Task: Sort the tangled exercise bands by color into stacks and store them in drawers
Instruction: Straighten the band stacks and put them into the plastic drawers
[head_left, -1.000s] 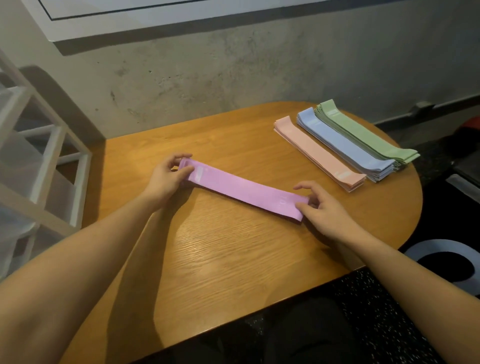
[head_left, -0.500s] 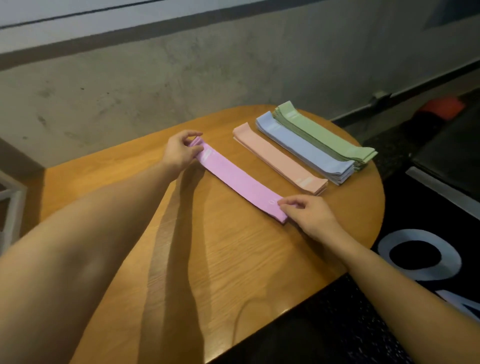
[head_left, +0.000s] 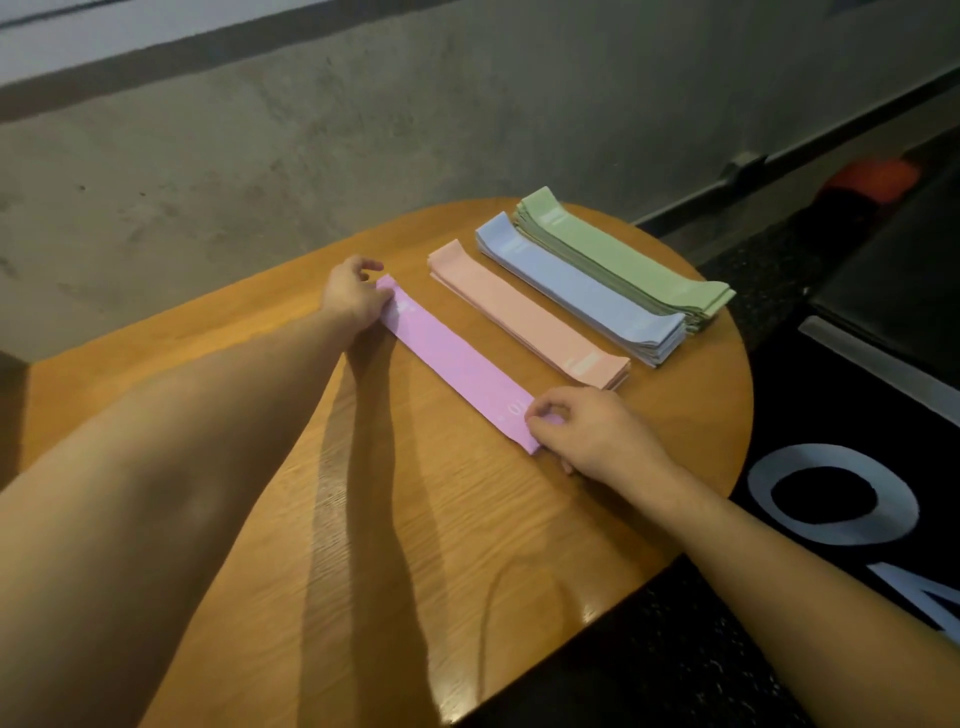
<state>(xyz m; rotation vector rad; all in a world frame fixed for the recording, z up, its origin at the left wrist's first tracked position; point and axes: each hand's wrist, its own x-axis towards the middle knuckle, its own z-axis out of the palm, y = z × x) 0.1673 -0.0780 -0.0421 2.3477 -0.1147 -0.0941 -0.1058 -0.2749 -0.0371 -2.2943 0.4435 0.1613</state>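
Purple band: 1 flat strip of stretch fabric lying on the wooden tabletop, near the middle and toward the right half.
Left hand: at the band's far end; fingers curled, thumb and fingers pinching that end against the tabletop.
Right hand: at the band's near end; thumb and curled fingers pinching that end, which it partly hides.
Band relative to hands: stretched straight between the 2 hands, each hand covering 1 end.
Long axis: diagonal, from the far-left end toward the near-right end, pointing at the tabletop's right edge; faint pale print shows near both ends.
Peach stack: just beside the purple band on its right, apart from it by a narrow strip of bare wood; parallel to it.
Blue stack: next to the right, touching or almost touching the peach stack; which, cannot be told.
Green stack: farthest right, nearest the tabletop's far-right edge; pressed against the blue stack, parallel.
Obstructions: the left forearm crosses the tabletop's left half and casts a dark shadow on the wood under it.
Surroundings: grey concrete wall behind the far edge; dark floor mat with white lettering beyond the right edge; an orange object, blurred, on the floor by the wall.
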